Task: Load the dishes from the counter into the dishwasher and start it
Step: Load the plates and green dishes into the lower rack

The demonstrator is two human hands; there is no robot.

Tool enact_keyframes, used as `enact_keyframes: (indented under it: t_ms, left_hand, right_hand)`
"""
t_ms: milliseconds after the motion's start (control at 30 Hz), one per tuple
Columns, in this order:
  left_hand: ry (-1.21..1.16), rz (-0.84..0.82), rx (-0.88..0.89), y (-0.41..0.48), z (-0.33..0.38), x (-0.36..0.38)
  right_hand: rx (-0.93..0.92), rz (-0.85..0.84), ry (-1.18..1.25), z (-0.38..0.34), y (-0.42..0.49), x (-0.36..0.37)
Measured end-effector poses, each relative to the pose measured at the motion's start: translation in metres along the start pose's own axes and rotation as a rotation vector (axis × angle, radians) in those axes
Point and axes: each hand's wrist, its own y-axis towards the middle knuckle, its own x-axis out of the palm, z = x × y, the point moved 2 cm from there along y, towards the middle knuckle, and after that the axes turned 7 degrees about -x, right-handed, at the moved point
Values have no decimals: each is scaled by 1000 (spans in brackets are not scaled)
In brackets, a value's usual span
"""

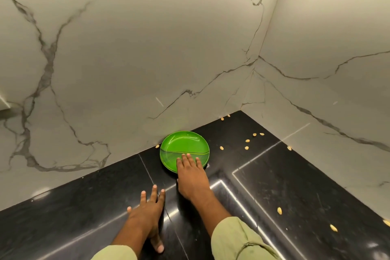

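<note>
Against the marble wall [126, 59], near the corner of the black tabletop [285, 179], the green plate [183, 143] lies flat, its far rim at the wall. The right hand [191, 177] reaches over the near rim, its fingers [188, 159] straight and released on the plate. The left hand [147, 211] rests flat on the tabletop, fingers spread, holding nothing. To lift cleanly, draw the plate away from the wall, slide the thumb under the near rim, then pinch firmly; the glossy surface probably slips. Seeds [247, 140] lie scattered beside it. No dishwasher is in view.
</note>
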Motion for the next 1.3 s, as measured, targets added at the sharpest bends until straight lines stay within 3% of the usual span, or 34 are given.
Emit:
enact_keyframes:
  t_ms: [267, 867, 1067, 1300]
  left_hand:
    - [6, -37, -12, 0, 0, -1]
    - [6, -36, -36, -7, 3, -5]
    - [43, 42, -44, -16, 4, -3]
    - [75, 303, -60, -51, 11, 20]
  right_hand:
    - [2, -65, -33, 6, 7, 21]
    - [-110, 211, -167, -4, -17, -24]
    - [-159, 288, -200, -5, -61, -24]
    - [-118, 280, -252, 1, -118, -23]
